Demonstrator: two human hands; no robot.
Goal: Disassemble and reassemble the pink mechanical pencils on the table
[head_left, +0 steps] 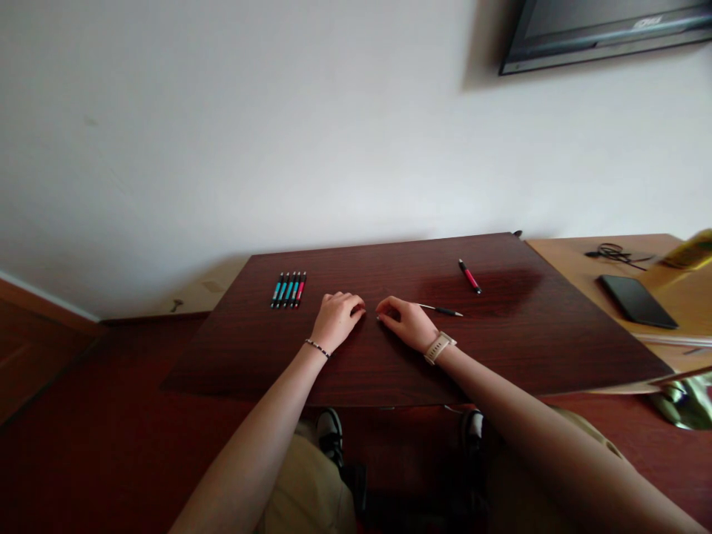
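Observation:
Both hands rest near the middle of the dark wooden table (356,371). My left hand (337,319) has its fingers curled together by the thumb; anything between them is hidden. Facing it, my right hand (409,322) is closed in a pinch, with a tiny light tip at its fingertips that is too small to name. A white and black pen (445,311) lies just right of my right hand, partly behind it. Farther right lies a red and black pen (470,277). Left of my left hand, several teal pens (285,290) and a red pen (301,290) form a neat row.
To the right, a lighter wooden surface (578,274) holds a black phone (638,301), a coiled black cable (615,254) and a yellow object (690,252). A screen (612,33) hangs on the wall behind. My legs and shoes are below the table's front edge.

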